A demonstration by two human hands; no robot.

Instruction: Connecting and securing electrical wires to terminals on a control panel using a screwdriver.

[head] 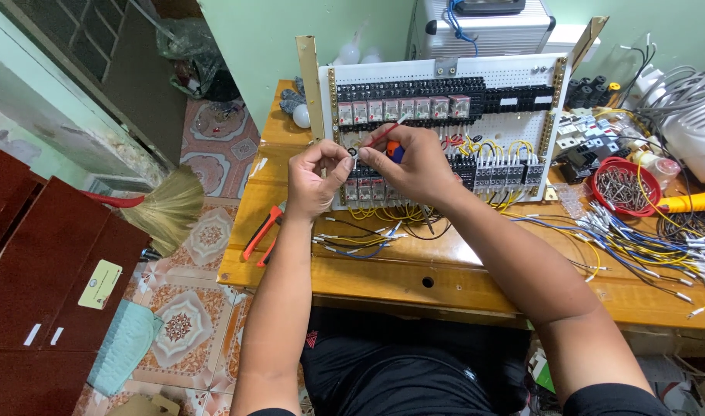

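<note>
A white perforated panel (506,77) stands tilted on the wooden table (414,270), carrying rows of relays and black terminal blocks. My right hand (414,166) grips a red-handled screwdriver (385,137) whose shaft points up-left at the relay row. My left hand (315,177) pinches a thin black wire end (353,152) between thumb and forefinger, right beside the right hand's fingertips. Both hands hover over the panel's lower-left relays.
Red-handled pliers (261,231) lie at the table's left edge. Loose yellow, blue and black wires (645,243) spread across the right. A red bowl of screws (626,185) sits right of the panel. A broom (164,206) leans left on the floor.
</note>
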